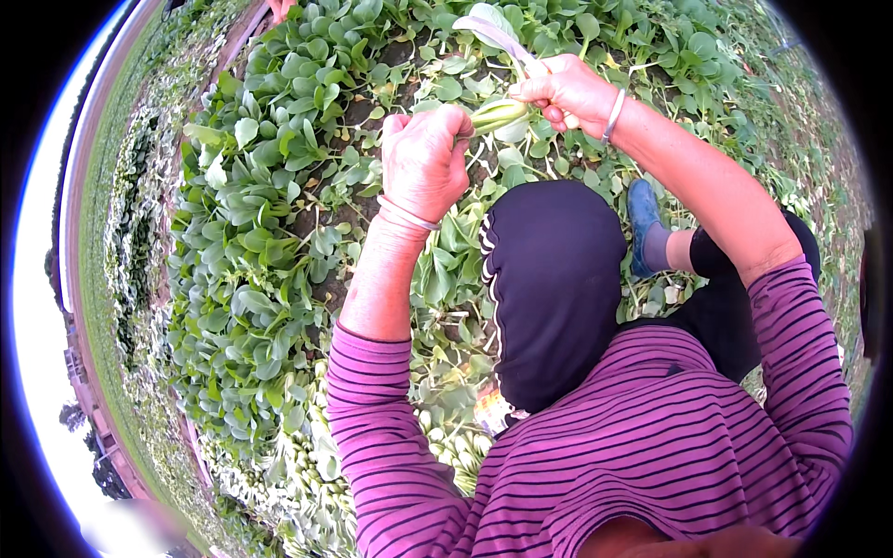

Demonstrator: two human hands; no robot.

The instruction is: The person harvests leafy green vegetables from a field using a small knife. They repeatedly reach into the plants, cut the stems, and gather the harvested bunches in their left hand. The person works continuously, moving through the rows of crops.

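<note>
My left hand (pixel 425 157) is closed around a bok choy plant (pixel 499 116). The plant's pale green base points right, towards my other hand; its leafy part is mostly hidden by my left fist. In my right hand (pixel 573 96) is a harvesting knife (pixel 497 33), its curved blade reaching up and left. The knife's pale handle passes through my fist, its end showing under the fingers. My right thumb and fingertips are close to the bok choy's base; whether they touch it I cannot tell. Loose leaves (pixel 446 89) lie on the ground beneath both hands.
Growing bok choy (pixel 237 279) stands thick on the left. Cut bok choy (pixel 307 467) lies piled at the lower left, with more stalks (pixel 460 446) beside my bent knee (pixel 558 279). My blue shoe (pixel 643 223) rests among leaves. Another person's hand (pixel 280 8) shows at the top edge.
</note>
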